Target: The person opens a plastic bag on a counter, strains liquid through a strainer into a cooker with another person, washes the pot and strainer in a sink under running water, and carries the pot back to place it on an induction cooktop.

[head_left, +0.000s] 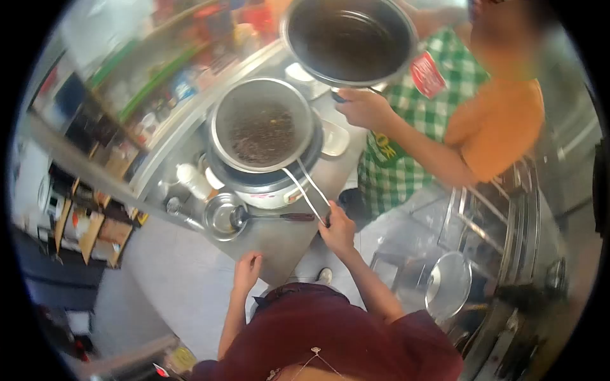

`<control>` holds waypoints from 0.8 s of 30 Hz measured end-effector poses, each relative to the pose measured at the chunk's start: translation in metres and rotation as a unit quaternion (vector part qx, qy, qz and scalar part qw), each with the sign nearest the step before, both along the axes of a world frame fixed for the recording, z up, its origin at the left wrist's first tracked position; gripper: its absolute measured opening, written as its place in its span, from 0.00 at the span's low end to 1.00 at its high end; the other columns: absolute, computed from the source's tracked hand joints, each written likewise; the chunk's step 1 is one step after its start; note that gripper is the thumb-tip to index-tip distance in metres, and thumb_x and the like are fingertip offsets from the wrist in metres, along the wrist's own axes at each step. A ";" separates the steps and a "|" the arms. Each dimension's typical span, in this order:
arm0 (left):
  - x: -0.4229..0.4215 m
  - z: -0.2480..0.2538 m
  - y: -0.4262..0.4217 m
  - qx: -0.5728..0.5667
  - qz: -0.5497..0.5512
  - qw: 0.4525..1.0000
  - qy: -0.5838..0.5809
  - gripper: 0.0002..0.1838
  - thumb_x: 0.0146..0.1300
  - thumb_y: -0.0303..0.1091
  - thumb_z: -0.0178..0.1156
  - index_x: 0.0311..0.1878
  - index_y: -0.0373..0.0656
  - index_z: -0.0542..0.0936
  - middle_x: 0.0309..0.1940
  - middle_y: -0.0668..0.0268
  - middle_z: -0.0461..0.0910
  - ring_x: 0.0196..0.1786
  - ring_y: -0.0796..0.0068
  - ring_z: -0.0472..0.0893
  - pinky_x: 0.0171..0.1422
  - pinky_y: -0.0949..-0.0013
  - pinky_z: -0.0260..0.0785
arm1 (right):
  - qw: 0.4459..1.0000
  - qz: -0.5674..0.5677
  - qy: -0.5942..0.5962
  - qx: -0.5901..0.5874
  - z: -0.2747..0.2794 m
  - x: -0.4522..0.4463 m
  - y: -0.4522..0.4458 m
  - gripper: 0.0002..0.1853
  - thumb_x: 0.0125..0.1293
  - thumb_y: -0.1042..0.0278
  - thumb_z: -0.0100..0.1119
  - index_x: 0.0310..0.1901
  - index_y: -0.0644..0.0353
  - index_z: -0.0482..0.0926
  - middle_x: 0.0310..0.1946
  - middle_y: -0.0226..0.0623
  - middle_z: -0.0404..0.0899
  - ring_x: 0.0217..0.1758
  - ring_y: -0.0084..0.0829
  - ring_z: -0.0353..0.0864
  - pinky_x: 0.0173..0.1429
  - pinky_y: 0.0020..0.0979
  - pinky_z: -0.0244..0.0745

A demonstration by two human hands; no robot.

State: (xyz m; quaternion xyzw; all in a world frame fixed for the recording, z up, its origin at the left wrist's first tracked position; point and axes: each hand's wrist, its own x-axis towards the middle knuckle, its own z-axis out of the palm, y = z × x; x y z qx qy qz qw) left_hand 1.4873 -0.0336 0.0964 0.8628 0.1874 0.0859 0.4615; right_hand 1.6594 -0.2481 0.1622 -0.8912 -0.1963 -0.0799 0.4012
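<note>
Lettering on the red patch (429, 74) of that checked apron (406, 174) is coming out too blurry to read. Round mesh strainer (251, 108) is sitting over the pot (267, 198), back from the counter's (270, 244) near corner, holding dark shreds (264, 136). Right hand (338, 227) is gripping its wire handle (305, 190); left hand (246, 272) is hanging half-open.
</note>
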 end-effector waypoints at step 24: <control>0.028 -0.023 -0.016 -0.203 -0.026 0.976 0.074 0.13 0.62 0.35 0.51 0.42 0.36 0.77 0.31 0.64 0.78 0.32 0.77 0.77 0.39 0.75 0.69 | 0.992 0.038 0.121 -0.010 -0.008 0.010 -0.013 0.20 0.43 0.61 0.64 0.34 0.63 0.68 0.18 0.42 0.74 0.23 0.42 0.76 0.30 0.38 0.70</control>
